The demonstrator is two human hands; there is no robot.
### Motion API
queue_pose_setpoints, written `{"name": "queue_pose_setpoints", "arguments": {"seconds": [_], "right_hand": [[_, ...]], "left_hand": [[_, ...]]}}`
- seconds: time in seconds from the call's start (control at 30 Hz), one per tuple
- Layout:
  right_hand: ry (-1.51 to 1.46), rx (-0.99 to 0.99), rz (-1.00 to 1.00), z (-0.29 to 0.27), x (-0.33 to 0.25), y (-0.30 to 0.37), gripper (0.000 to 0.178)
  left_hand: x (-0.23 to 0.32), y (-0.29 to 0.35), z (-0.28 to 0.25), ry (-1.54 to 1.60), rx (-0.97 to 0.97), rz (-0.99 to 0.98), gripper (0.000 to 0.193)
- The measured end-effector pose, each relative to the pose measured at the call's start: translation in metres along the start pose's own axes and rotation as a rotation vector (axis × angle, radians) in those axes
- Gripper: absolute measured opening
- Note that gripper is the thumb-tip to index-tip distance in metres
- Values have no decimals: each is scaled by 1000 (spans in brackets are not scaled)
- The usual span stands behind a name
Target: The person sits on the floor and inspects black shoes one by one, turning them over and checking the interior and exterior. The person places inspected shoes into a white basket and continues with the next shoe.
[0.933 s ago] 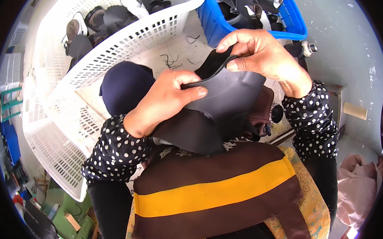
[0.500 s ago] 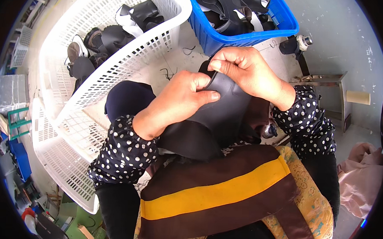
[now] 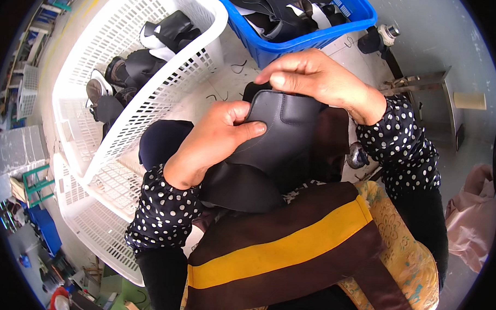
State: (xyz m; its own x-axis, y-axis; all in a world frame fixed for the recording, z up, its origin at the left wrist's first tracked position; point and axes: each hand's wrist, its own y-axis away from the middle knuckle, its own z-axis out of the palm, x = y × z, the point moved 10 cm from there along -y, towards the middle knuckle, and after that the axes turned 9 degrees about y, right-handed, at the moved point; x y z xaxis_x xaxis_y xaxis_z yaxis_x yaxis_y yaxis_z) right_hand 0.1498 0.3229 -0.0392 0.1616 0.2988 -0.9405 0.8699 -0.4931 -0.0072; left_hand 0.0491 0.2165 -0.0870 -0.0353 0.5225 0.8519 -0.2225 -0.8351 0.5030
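Observation:
A black leather shoe upper [image 3: 267, 139] with stitched seams hangs upright in front of me, above my lap. My left hand [image 3: 213, 137] pinches its left edge, the thumb lying on the smooth face and the fingers behind. At the upper edge, my right hand [image 3: 311, 78] is closed with thumb and forefinger close together on the leather; the other fingertips are partly hidden. A dark flap [image 3: 244, 187] of the piece droops toward the brown apron [image 3: 288, 260] with a yellow band on my lap.
To the left stands a white perforated basket [image 3: 145, 113] with black shoe pieces [image 3: 144, 66]; another white basket [image 3: 101, 226] is below it. A blue crate [image 3: 312, 45] of similar pieces is ahead. A metal stand [image 3: 449, 110] and pink cloth [image 3: 467, 217] are at right.
The upper has been turned and spread so that more of its stitched face shows. My right hand has shifted slightly up along its top edge; my left still pinches the left edge.

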Motion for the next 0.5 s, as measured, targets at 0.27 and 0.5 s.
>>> {"name": "queue_pose_setpoints", "arguments": {"seconds": [0.27,0.5], "right_hand": [[105,-144,108,21,-4,6,26],[231,24,-18,9,-13,1,18]], "left_hand": [[6,-8,14,-21,-57,29,22],[5,-4,20,162,-21,-8,25]]}}
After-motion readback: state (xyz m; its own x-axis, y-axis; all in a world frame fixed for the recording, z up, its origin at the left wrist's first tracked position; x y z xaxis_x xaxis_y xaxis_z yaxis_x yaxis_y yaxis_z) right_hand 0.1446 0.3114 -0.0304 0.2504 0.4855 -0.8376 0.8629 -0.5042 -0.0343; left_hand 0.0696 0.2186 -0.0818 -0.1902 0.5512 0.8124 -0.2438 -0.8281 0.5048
